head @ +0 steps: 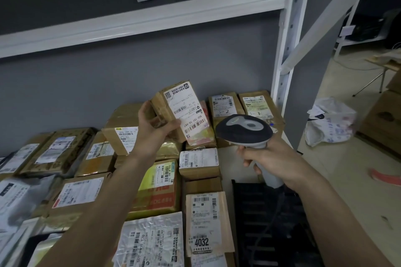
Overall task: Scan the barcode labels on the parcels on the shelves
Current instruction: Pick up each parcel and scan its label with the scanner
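Brown cardboard parcel (171, 112) with white barcode label (188, 112), grey-and-white scanner (244, 130), white shelf frame (286, 50), grey wall (108, 84), yellow-and-red box (158, 191)

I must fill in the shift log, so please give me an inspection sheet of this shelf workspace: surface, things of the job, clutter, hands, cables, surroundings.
Surface: shelf, mostly covered by parcels; white metal frame above and at the right.
Job's things: small cardboard parcel lifted, its label facing the camera; barcode scanner raised beside it; box marked 4032 lying flat in front.
Clutter: black slatted tray at the shelf's right end.
Hands: left hand grips the small cardboard parcel; right hand grips the scanner handle.
Cables: dark cord hangs below the scanner handle.
Surroundings: grey wall; white plastic bag on the floor.
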